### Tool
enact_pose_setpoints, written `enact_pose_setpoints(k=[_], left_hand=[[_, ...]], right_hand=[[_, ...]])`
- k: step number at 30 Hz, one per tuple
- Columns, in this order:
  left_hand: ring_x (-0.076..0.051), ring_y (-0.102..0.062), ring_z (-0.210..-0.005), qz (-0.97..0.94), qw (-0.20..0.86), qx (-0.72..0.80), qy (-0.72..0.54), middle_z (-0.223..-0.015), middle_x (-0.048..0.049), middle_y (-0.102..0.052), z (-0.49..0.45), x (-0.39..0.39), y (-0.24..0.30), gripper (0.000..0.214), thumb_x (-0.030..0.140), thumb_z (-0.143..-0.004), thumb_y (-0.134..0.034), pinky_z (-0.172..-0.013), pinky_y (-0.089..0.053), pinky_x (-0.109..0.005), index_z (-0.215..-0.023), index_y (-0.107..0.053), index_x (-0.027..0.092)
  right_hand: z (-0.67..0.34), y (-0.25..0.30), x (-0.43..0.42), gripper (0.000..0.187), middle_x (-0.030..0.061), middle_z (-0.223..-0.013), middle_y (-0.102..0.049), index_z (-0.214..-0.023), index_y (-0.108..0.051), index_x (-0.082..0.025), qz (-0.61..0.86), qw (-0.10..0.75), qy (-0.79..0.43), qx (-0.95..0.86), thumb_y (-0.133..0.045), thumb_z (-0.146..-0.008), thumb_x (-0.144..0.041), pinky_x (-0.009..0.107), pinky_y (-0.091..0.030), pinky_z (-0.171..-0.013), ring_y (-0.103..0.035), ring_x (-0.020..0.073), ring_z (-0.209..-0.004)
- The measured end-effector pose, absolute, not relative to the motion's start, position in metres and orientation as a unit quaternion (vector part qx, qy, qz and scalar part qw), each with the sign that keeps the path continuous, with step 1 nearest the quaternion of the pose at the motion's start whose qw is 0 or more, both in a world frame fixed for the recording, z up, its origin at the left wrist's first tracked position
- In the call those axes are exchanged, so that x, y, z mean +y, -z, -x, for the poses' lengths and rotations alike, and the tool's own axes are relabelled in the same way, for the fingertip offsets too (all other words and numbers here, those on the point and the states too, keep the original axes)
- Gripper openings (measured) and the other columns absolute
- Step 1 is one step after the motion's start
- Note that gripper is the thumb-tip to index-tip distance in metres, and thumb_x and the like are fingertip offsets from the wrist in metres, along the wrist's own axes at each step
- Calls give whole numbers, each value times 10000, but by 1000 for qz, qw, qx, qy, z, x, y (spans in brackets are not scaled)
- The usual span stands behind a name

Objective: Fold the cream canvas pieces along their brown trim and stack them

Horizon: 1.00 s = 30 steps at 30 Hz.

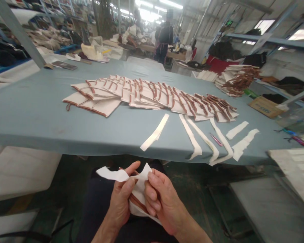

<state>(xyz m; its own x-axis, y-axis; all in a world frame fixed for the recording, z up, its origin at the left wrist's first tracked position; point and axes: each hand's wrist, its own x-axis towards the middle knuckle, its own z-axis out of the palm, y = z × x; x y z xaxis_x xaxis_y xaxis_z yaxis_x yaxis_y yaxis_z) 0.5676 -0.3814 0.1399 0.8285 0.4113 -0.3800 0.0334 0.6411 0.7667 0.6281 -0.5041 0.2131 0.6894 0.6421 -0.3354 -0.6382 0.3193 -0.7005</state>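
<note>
Over my lap, both hands hold a cream fabric piece with brown edging (138, 202). My left hand (123, 194) pinches it with the thumb, together with a white strip (112, 174) whose loose end sticks out to the left. The index finger of that hand is stretched out. My right hand (162, 197) is closed, its thumb and fingers gripping the pale material near a pointed corner. Where the strip meets the fabric is partly hidden by my fingers.
On the blue-grey table (35, 114) lies a long overlapping row of cream pieces with brown edging (147, 92). Nearer me are several white strips (155, 131) and a small pink tool (216, 139). A phone (64, 65) lies far left. A person (163, 37) stands in the background.
</note>
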Motion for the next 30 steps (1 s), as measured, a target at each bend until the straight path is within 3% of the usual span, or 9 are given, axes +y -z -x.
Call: enact_pose_setpoints(k=[3,7,9,13,18,27,30], left_hand=[[-164,-724,-760,-438,840,286,-141,-949,-38,-840,-568,-370,-147,616,570,-710,-1052,-690,-589,-218,-1221,-927,250],[-175,-671,-650,-490,804,292,-166,-805,-32,-799,-566,-359,-154,702,619,-661,-1033,-593,-542,-239,-1220,-922,210],[-191,-665,-616,-518,782,301,-170,-764,-40,-796,-563,-353,-156,634,598,-672,-1027,-562,-526,-255,-1146,-932,187],[-242,-735,-761,-556,736,330,-200,-885,-71,-866,-559,-345,-153,435,544,-723,-1014,-658,-564,-279,-979,-939,200],[-238,-674,-629,-555,719,350,-229,-671,-50,-786,-559,-347,-150,473,658,-764,-928,-604,-541,-320,-780,-893,186],[-191,-649,-626,-549,704,365,-265,-742,-34,-789,-566,-327,-164,544,695,-730,-960,-541,-499,-249,-887,-901,178],[-171,-605,-580,-565,699,350,-264,-694,-23,-751,-564,-322,-168,559,729,-750,-949,-502,-466,-232,-882,-906,188]], right_hand=[[-629,-212,-502,644,-133,-578,-448,-824,-549,-208,434,809,-396,17,-965,-838,-700,137,-340,-398,-224,9,-419],[-631,-212,-499,655,-127,-612,-476,-824,-535,-209,439,810,-389,29,-980,-822,-690,136,-351,-416,-228,9,-441],[-633,-212,-496,653,-125,-619,-476,-826,-537,-207,449,810,-378,25,-968,-835,-698,139,-358,-427,-234,10,-449],[-635,-211,-492,657,-124,-618,-463,-812,-530,-210,462,811,-360,18,-955,-840,-710,149,-365,-437,-239,16,-456],[-637,-206,-490,657,-114,-632,-472,-790,-525,-214,467,813,-346,41,-980,-811,-687,156,-373,-437,-256,27,-473],[-623,-168,-496,726,-91,-659,-503,-764,-502,-224,529,777,-332,77,-927,-773,-812,188,-391,-475,-311,46,-498],[-629,-155,-513,664,-60,-615,-540,-751,-548,-226,618,711,-335,21,-796,-888,-826,217,-346,-478,-356,73,-477]])
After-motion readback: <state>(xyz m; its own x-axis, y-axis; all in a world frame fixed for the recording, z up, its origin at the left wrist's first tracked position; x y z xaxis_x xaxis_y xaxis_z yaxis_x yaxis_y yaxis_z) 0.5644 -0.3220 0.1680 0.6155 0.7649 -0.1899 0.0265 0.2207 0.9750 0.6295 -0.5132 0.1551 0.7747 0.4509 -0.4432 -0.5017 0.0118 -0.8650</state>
